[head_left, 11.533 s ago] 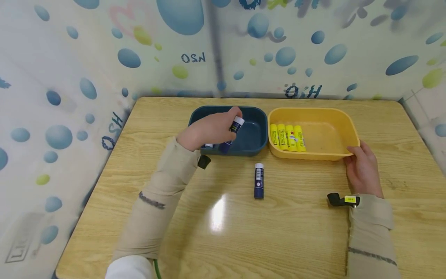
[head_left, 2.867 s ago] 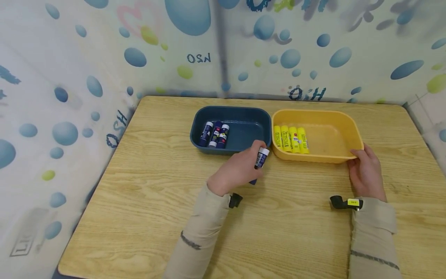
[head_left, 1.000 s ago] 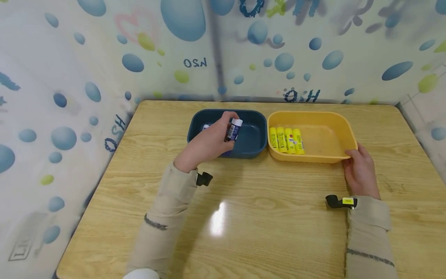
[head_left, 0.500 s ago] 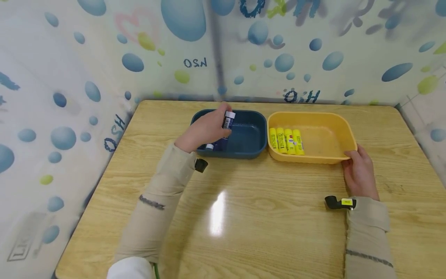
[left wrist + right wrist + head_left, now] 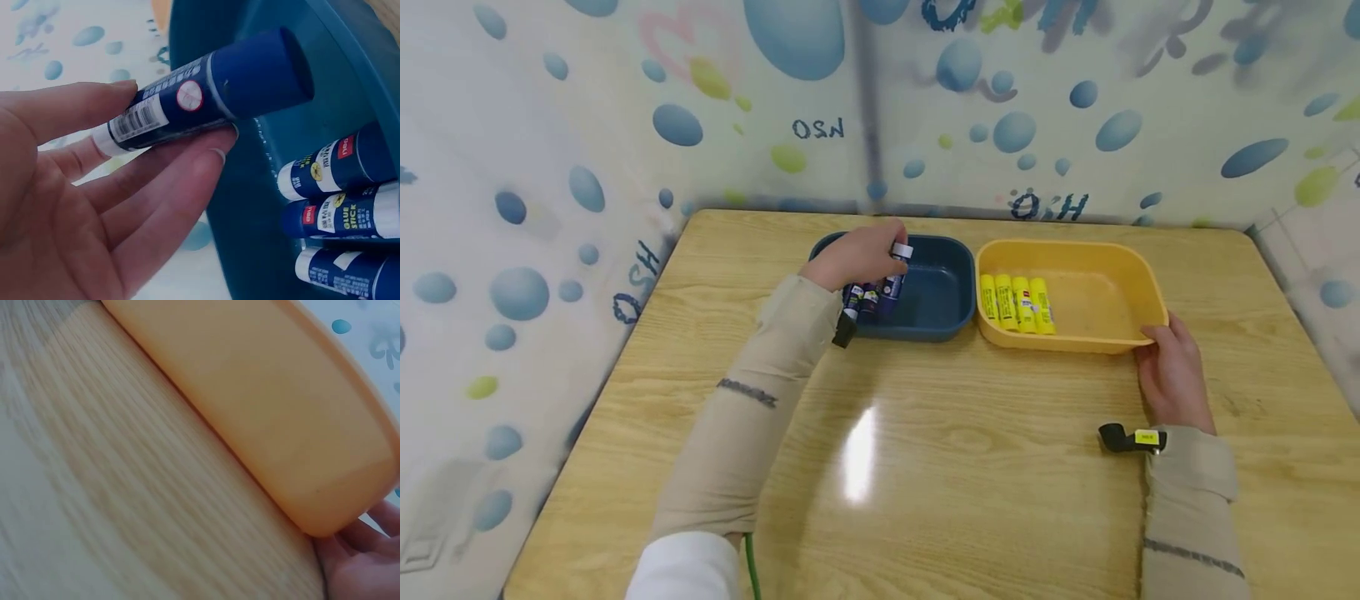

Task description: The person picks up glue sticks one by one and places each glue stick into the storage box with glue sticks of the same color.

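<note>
My left hand (image 5: 859,257) pinches a navy glue stick (image 5: 212,87) with a white end, thumb on one side and fingers on the other. It is held tilted above the dark blue bin (image 5: 942,293), white end up in the head view. Three more navy glue sticks (image 5: 337,215) lie side by side inside that bin, partly hidden by the hand in the head view. At the near right corner of the yellow bin (image 5: 1101,287), my right hand (image 5: 1176,379) grips the rim, thumb over it and fingers outside. Several yellow glue sticks (image 5: 1024,305) line that bin's left end.
Both bins stand side by side near the back edge of a wooden table (image 5: 970,467). A patterned wall (image 5: 970,125) rises behind it. A green cord (image 5: 751,567) hangs by the left sleeve.
The navy glue stick seen on the table earlier is gone from there. My left hand has carried a glue stick from the table up over the blue bin. The right hand stays on the yellow bin.
</note>
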Demonstrator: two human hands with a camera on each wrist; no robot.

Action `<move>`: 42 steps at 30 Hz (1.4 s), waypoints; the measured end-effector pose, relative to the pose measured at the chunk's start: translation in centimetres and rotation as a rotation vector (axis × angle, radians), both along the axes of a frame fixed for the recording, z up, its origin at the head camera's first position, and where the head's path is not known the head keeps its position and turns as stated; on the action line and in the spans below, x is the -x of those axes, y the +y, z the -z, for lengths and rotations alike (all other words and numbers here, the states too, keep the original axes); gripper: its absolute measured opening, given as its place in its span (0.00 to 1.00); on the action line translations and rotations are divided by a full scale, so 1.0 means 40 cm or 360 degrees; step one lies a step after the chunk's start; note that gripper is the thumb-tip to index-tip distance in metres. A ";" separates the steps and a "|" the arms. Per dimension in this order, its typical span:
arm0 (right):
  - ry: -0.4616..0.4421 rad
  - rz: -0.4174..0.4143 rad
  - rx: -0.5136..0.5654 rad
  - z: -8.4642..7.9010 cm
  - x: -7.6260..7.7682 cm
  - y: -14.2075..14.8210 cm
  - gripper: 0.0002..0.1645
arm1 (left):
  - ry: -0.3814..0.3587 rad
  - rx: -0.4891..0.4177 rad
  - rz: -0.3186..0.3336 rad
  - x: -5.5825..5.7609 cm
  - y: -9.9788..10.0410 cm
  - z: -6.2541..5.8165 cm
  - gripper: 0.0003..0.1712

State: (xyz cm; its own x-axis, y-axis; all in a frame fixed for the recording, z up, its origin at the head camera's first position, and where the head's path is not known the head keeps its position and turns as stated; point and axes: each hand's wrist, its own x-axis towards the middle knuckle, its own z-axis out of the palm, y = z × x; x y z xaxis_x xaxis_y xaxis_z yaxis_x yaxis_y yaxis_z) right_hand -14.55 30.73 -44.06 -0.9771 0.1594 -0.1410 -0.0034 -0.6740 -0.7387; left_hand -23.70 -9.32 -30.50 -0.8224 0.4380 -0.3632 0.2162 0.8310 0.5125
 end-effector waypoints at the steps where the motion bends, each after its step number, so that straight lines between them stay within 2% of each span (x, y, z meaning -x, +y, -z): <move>1: 0.0007 0.0003 0.0010 0.002 -0.001 0.001 0.28 | -0.0005 0.0008 0.0014 0.005 0.003 0.002 0.13; 6: 0.0026 0.0025 0.0064 0.003 -0.006 0.007 0.27 | -0.0022 0.0094 0.0026 0.033 0.022 0.011 0.14; 15: 0.0018 0.0041 0.0065 0.001 0.008 0.002 0.27 | -0.0133 0.0179 -0.0076 0.068 0.023 0.018 0.14; 20: 0.0018 0.0017 0.0044 0.006 0.015 -0.003 0.27 | -0.0256 0.0292 -0.0080 0.077 0.015 0.030 0.11; 24: 0.0012 -0.0005 -0.0022 0.002 0.022 -0.004 0.28 | -0.0258 0.0309 -0.0087 0.079 0.008 0.033 0.11; 28: -0.0004 -0.0009 -0.0069 -0.006 0.023 0.001 0.29 | -0.0200 0.0339 -0.0063 0.083 0.010 0.028 0.10; 36: 0.0002 -0.0011 -0.0096 -0.011 0.023 0.008 0.29 | -0.0202 0.0480 0.0006 0.100 0.015 0.037 0.10; 42: -0.0019 -0.0018 -0.0109 -0.003 0.016 0.010 0.31 | -0.0224 0.0687 0.0126 0.111 0.025 0.048 0.12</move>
